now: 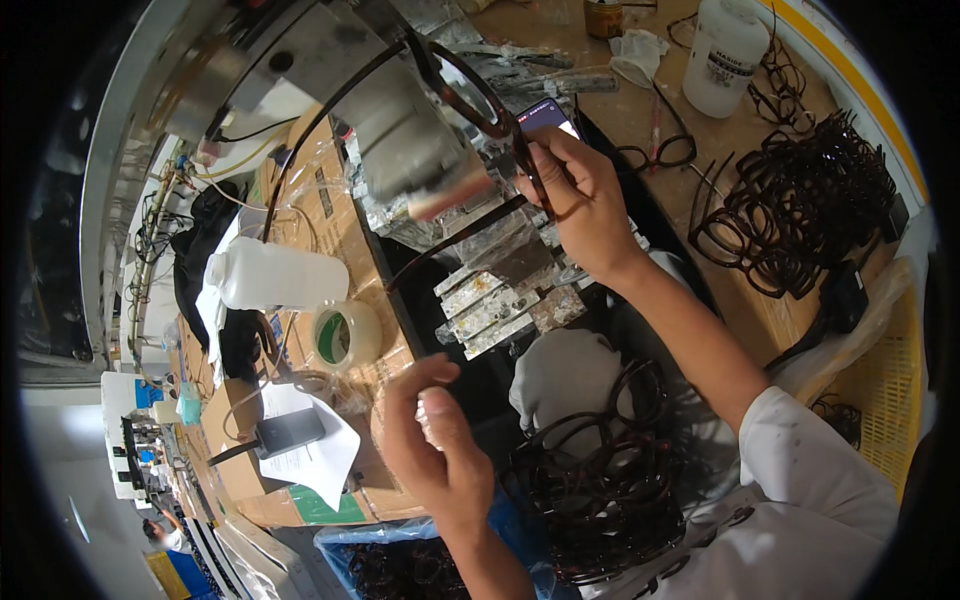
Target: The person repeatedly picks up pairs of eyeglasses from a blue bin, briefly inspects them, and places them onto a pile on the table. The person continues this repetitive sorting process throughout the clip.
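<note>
My right hand [585, 205] is closed on a dark tortoiseshell eyeglass frame [470, 110], gripping it near one end of the front. The frame is raised high, its temples stretching to the left. Lower and to the left, my left hand [435, 445] has curled fingers. A small white wad [425, 418] shows between its thumb and fingers; its kind is unclear. Behind the raised frame stands a metal machine [410, 130], partly blurred. Below that is a block of stained metal plates [490, 305]. In my lap lies a heap of dark eyeglass frames [600, 490].
Another pile of frames [800, 200] covers the right bench near a white bottle [722, 60]. At left are a white plastic jug [285, 275], a tape roll [345, 335] and paper [325, 440] on cardboard. A blue-lined bin [400, 565] holds frames. Another person [172, 532] works far away.
</note>
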`<state>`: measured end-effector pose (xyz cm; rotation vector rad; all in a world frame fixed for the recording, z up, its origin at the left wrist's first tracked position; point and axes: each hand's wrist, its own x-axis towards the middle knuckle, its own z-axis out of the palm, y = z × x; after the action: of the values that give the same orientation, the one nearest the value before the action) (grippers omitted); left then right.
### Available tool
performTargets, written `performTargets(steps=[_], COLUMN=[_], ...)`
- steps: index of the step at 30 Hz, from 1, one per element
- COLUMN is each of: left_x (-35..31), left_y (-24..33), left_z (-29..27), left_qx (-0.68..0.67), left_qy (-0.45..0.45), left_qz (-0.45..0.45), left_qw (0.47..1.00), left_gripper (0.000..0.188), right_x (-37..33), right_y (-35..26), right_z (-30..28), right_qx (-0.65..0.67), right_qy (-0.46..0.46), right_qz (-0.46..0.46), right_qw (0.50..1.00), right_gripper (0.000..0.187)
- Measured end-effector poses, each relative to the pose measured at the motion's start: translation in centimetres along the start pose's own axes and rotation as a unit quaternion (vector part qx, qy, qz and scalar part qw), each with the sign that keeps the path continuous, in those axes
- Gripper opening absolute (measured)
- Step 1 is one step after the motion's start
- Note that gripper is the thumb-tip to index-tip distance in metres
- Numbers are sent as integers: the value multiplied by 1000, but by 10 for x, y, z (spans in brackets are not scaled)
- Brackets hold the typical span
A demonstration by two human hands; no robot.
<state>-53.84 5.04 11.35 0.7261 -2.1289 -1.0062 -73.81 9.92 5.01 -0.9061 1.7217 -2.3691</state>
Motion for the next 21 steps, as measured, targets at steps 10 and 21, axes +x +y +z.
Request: performTargets(steps=[10,21], left_x=[36,27], left_y=[26,4], left_z=[43,9], left_qx=[-137,-246], left_qy=[25,-31], left_qz=[207,98], left_qw=[968,964], left_gripper=[47,36], right_x=[-32,-104], right_y=[-36,-77], right_z=[-3,-74], right_qx=[-87,-346], right_qy=[-47,-307], right_qz=[-113,81], right_qw=[989,883], right_gripper=[17,17])
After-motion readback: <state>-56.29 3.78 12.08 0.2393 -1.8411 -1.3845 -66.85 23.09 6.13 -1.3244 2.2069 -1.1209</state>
